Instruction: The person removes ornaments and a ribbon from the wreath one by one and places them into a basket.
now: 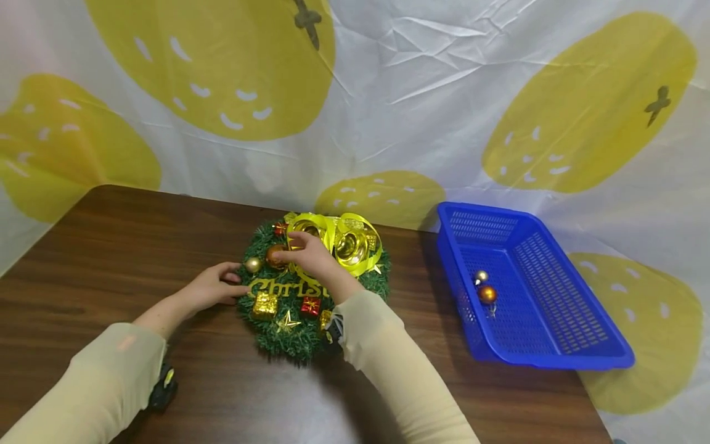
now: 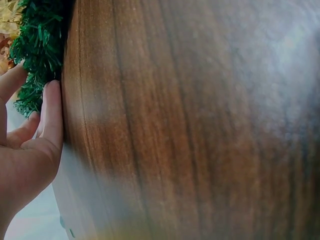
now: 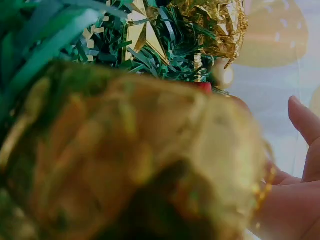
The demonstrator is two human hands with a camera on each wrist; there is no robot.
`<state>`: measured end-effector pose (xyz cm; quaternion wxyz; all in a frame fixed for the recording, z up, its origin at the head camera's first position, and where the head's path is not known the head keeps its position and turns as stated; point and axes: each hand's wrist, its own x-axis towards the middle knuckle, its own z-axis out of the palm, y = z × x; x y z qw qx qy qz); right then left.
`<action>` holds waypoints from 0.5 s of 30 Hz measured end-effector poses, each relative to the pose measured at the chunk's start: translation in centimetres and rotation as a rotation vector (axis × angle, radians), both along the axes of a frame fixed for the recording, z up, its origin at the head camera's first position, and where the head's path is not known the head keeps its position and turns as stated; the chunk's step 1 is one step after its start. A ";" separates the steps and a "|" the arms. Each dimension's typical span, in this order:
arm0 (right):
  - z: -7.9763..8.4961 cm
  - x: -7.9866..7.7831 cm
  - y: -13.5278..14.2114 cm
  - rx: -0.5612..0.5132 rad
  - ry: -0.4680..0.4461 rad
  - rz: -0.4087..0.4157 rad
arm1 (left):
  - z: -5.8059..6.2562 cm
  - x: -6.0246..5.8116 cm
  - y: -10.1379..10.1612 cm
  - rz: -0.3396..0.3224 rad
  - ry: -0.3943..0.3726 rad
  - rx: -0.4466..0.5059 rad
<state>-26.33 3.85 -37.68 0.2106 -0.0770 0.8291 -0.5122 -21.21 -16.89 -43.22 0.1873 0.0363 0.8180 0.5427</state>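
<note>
A green Christmas wreath (image 1: 294, 348) lies on the table, trimmed with gold lettering, small wrapped boxes, stars and a yellow ribbon with gold bells (image 1: 351, 246). My left hand (image 1: 213, 288) holds the wreath's left edge; in the left wrist view its fingers (image 2: 52, 112) lie against the green tinsel. Above the wreath's upper left, my right hand (image 1: 316, 259) has its thumb at an orange bauble (image 1: 273, 256), index finger apart from it. A gold bauble (image 1: 253, 265) sits beside that one. In the right wrist view a blurred gold box (image 3: 135, 155) hides part of the hand.
To the right stands a blue perforated basket (image 1: 554, 361) with a small gold bauble (image 1: 481, 275) and an orange bauble (image 1: 487, 294) inside. A white curtain (image 1: 388, 92) with yellow fruit prints hangs behind the brown wooden table (image 1: 166, 240).
</note>
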 end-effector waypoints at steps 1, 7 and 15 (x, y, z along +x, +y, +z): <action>0.0 0.0 -0.2 0.005 -0.002 0.001 | 0.0 0.0 -0.1 0.000 0.000 0.000; -0.2 -0.1 -0.8 0.042 0.043 -0.024 | -0.3 0.0 -0.2 0.000 -0.002 -0.005; -0.3 -0.5 -1.4 0.019 0.137 -0.029 | -0.2 0.0 0.0 0.020 -0.009 0.010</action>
